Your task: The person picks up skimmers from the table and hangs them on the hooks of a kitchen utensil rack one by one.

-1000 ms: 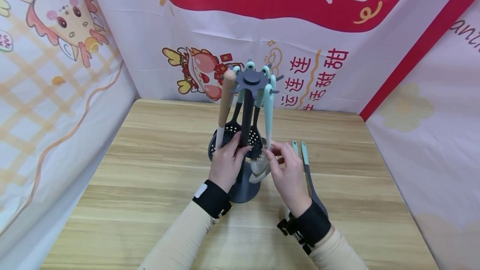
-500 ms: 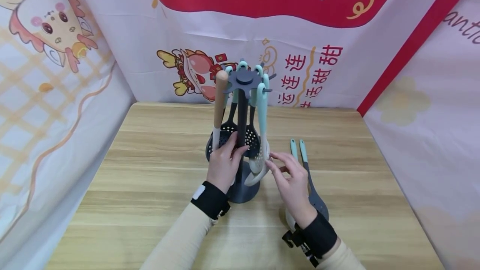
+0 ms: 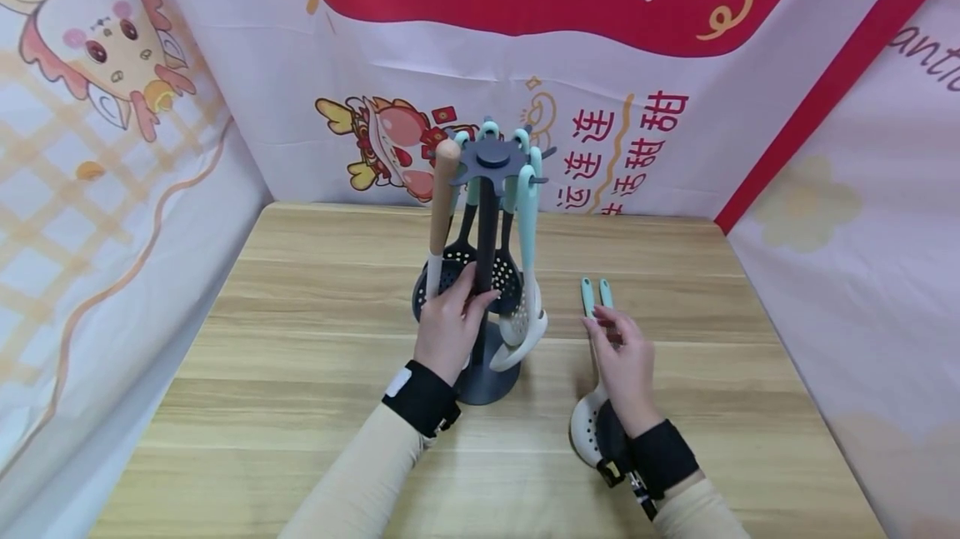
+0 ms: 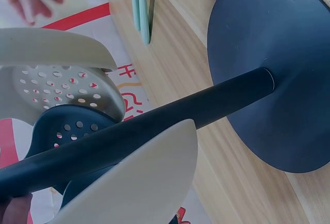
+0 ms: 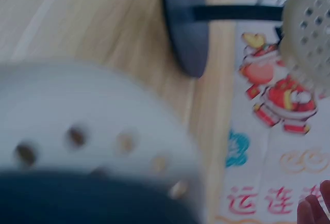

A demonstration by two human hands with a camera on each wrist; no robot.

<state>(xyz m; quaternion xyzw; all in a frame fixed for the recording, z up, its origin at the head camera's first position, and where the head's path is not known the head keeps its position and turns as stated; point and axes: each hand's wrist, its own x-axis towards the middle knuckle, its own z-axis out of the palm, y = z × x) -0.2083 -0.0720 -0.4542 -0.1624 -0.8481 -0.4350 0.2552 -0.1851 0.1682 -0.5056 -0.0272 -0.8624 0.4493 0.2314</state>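
My left hand [image 3: 447, 324] grips the dark post [image 3: 487, 227] of a rotating-style utensil stand, whose round base [image 3: 486, 385] rests on the table. Several utensils with mint handles hang from its hooked top [image 3: 492, 157], among them a pale ladle [image 3: 523, 347] and dark skimmers. A wooden-handled utensil [image 3: 444, 206] hangs at the left. My right hand [image 3: 626, 368] hovers over two utensils lying side by side, fingertips bent near their mint handles and holding nothing. One is a pale slotted utensil [image 3: 583, 431]; the other, a dark one [image 3: 611, 431], is partly hidden by my wrist.
The wooden table [image 3: 300, 406] meets a printed cloth [image 3: 420, 47] at its back edge. More printed cloth hangs along the left and right sides. The hanging ladle bowl juts out on the stand's right side.
My right hand has left the pale ladle on the stand and moved right, over the lying utensils. My left hand stays on the post.
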